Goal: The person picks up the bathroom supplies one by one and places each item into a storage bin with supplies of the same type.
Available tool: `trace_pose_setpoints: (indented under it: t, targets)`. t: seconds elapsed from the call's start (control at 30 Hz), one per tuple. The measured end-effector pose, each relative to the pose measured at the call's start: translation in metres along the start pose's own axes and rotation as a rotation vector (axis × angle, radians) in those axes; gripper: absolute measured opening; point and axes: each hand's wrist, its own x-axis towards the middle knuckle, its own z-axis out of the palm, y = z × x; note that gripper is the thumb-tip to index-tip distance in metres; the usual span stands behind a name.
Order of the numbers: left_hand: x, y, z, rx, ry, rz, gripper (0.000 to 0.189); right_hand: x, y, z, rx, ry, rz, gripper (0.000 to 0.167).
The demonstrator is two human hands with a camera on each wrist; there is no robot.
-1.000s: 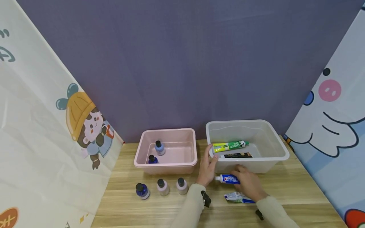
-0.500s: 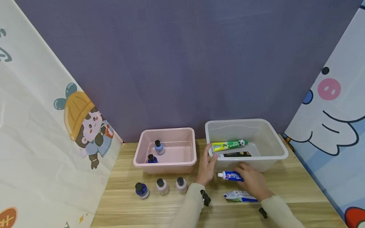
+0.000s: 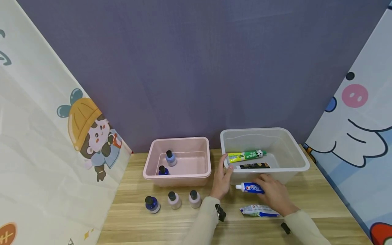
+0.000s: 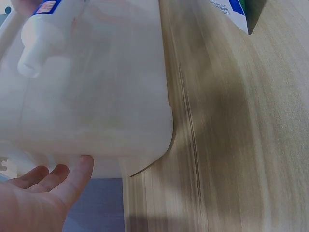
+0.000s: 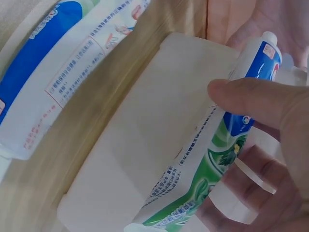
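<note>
My right hand (image 3: 272,191) pinches a blue-and-white toothpaste tube (image 3: 251,188) in front of the white bin (image 3: 288,175), its white cap pointing left. In the right wrist view the thumb lies across the tube, whose underside is green and white. My left hand (image 3: 222,180) touches the bin's front left corner with extended fingers (image 4: 77,176), as the left wrist view shows. Inside the bin lie a green-and-yellow toothpaste tube (image 3: 246,156) and a black one (image 3: 253,166). A second blue-and-white tube (image 3: 259,210) lies on the table below the right hand.
A pink bin (image 3: 196,160) on the left holds a light blue bottle (image 3: 171,159) and a dark blue bottle (image 3: 163,170). Before it stand another dark blue bottle (image 3: 152,205) and two pale pink bottles (image 3: 174,201). A grey-purple partition (image 3: 196,75) rises behind the wooden table (image 3: 137,231).
My right hand and its toothpaste tube have shifted slightly right and a little toward the bin. More of the tube on the table now shows. My left hand stays at the bin's corner.
</note>
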Motion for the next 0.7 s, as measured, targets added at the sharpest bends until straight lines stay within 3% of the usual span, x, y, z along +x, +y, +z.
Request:
trace_pose_setpoints:
  t: [0.7]
  targets:
    - [0.000,0.001,0.000,0.002,-0.004,-0.005,0.050,-0.007,-0.001,-0.027,-0.004,0.067,-0.030,0.058]
